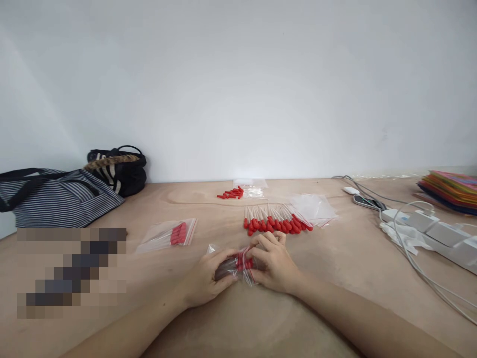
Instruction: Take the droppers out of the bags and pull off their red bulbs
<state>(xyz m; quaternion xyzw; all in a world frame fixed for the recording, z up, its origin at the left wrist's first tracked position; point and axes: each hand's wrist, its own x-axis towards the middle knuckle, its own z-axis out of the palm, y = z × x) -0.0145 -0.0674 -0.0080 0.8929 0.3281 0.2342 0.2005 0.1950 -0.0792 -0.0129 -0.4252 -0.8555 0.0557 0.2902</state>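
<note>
Clear plastic makes up the bag between my hands, over the table. My left hand grasps its body; my right hand pinches near its mouth, by the red tips. I judge it light, limp, rather slippery; the mouth's edges should give the surest hold.

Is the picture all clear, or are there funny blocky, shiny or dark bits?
In the head view, big blurry squares cover a patch at the lower left; in the head view, the clear bag between the left hand and right hand has small bright glints; in the head view, soft shadow darkens the table between the forearms.
</note>
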